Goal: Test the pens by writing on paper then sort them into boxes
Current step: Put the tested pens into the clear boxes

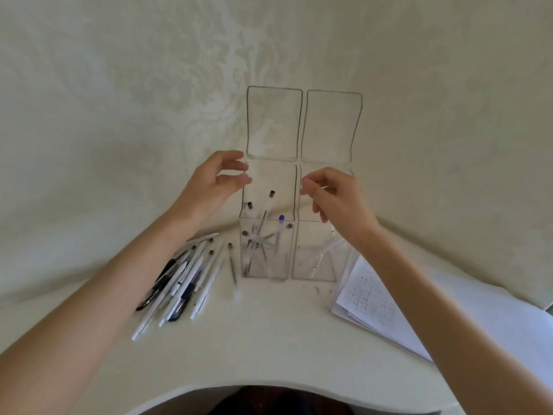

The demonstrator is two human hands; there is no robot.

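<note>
Two clear boxes stood side by side at the middle of the frame, touching, backed up to the patterned wall. Both lids, the left lid and the right lid, were swung up and stood upright against it.

The left box held a loose bundle of pens leaning at angles, most with dark caps and one blue-capped pen among them. The right box held only a few pale pens, tilted toward its right side, one with a small red mark near the bottom.

The left hand was up at the top left corner of the left box, thumb and forefinger pinched on the rim there, the other fingers curled. The right hand hovered over the top of the right box with thumb and forefinger drawn together at the rim between the two boxes. From where I stood I couldn't tell whether anything was held in that pinch.

Left of centre on the white table lay a pile of loose pens, black and white, fanned out. One thin dark pen lay apart from them, just beside the left box. At the right of the frame, near the right box, sat a stack of paper covered in scribbled writing.
</note>
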